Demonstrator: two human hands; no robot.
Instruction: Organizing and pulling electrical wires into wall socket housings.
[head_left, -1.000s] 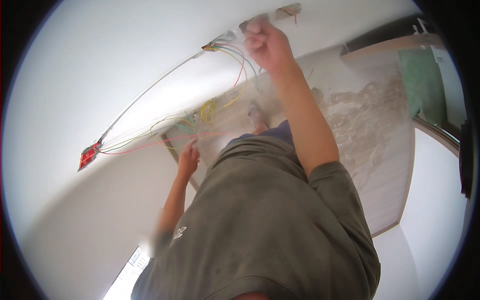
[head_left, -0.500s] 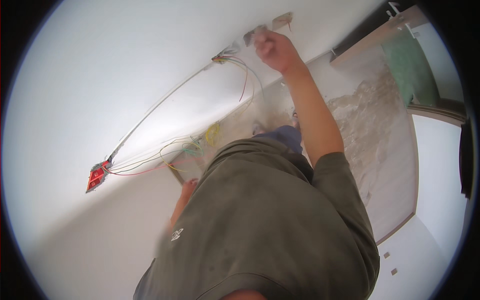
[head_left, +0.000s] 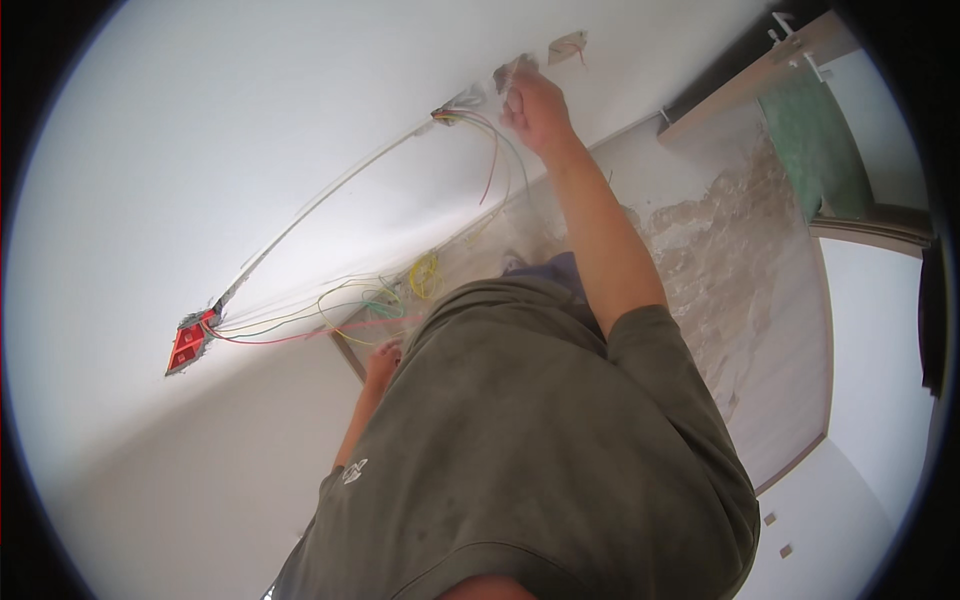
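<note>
My right hand (head_left: 537,112) is raised to the white wall, its fingers curled, right beside a rough grey recess (head_left: 515,72). Whatever lies in those fingers is too small to make out. Left of it, a bundle of coloured wires (head_left: 490,135) hangs from another wall opening (head_left: 443,116). Down by my side, my left hand (head_left: 383,360) shows bent fingers, partly hidden by my shirt. Its grip cannot be seen clearly. Close to it run loose red, yellow and green wires (head_left: 345,300), which come out of a red double wall box (head_left: 190,343).
A cut groove (head_left: 310,210) joins the red box to the upper opening. One more recess (head_left: 567,48) sits to the right. A yellow wire coil (head_left: 424,275) lies low by the wall. Crumpled plastic sheeting (head_left: 720,240) covers floor on the right, near a wooden board (head_left: 750,85).
My right hand has shifted slightly down and left, and its forearm has swung a little left. My left hand is still by my side. The whole view has shifted a little.
</note>
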